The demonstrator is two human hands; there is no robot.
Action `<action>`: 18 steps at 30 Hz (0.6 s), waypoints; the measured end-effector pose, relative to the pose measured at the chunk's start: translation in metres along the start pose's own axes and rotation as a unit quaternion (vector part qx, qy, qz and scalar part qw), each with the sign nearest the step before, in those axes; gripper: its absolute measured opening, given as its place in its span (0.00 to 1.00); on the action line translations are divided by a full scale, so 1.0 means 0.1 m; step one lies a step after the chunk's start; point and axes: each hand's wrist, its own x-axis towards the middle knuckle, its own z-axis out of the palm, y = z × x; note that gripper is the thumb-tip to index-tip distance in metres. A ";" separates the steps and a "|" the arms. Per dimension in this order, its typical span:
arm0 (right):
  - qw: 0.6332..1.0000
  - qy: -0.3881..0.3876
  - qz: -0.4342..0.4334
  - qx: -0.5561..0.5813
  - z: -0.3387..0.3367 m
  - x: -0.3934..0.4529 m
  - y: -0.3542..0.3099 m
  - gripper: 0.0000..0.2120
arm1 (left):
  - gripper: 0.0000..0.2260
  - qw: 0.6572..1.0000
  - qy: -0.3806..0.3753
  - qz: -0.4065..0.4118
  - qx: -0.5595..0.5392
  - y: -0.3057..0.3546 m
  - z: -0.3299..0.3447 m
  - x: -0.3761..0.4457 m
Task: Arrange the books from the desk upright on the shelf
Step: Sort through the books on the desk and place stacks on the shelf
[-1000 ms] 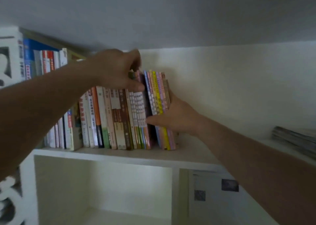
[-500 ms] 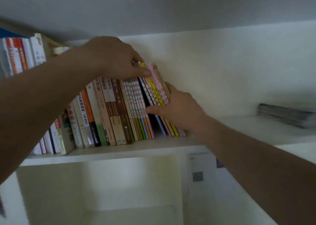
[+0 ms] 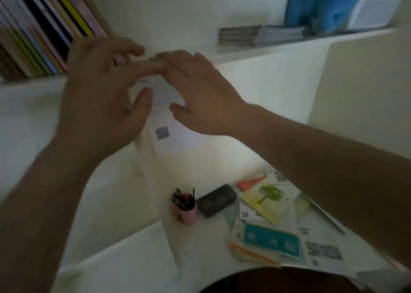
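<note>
Books (image 3: 264, 221) are lying in a loose pile toward the desk's (image 3: 142, 255) right edge, just beside a black case (image 3: 216, 200) and a pink pen cup (image 3: 185, 208), while a leaning row of books (image 3: 44, 25) is standing at the shelf's (image 3: 244, 54) left end. Both the left hand (image 3: 104, 97) and the right hand (image 3: 200, 92) are hovering in front of the shelf with fingers spread, gripping nothing.

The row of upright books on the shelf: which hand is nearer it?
Left. The left hand overlaps the upright books' lower right end; the right hand hovers farther right.
</note>
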 end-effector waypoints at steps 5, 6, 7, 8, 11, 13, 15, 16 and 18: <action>0.963 -0.130 0.223 0.073 0.13 -1.84 0.36 0.24 | 0.07 0.968 -0.069 -0.171 -0.173 0.97 1.09 -1.16; 0.936 -0.187 0.292 0.061 0.21 -2.22 0.48 0.23 | 0.07 0.951 -0.117 -0.202 -0.202 1.12 1.34 -1.36; 0.903 -0.242 0.352 0.052 0.31 -2.59 0.62 0.23 | 0.08 0.932 -0.168 -0.227 -0.228 1.23 1.62 -1.57; 0.870 -0.290 0.396 0.046 0.42 -2.93 0.76 0.22 | 0.10 0.910 -0.217 -0.247 -0.253 1.36 1.86 -1.72; 0.795 -0.389 0.465 0.035 0.72 -3.77 1.15 0.20 | 0.12 0.835 -0.342 -0.297 -0.312 1.83 2.49 -2.01; 0.756 -0.424 0.497 0.042 0.90 -4.20 1.45 0.22 | 0.12 0.795 -0.397 -0.316 -0.332 2.11 2.91 -2.04; 0.735 -0.437 0.516 0.055 1.08 -4.53 1.78 0.23 | 0.13 0.767 -0.441 -0.318 -0.341 2.37 3.36 -1.99; 0.728 -0.441 0.521 0.064 1.16 -4.67 1.96 0.24 | 0.13 0.754 -0.465 -0.316 -0.340 2.49 3.60 -1.96; 0.723 -0.448 0.520 0.082 1.32 -4.92 2.31 0.25 | 0.14 0.723 -0.509 -0.307 -0.353 2.72 4.07 -1.89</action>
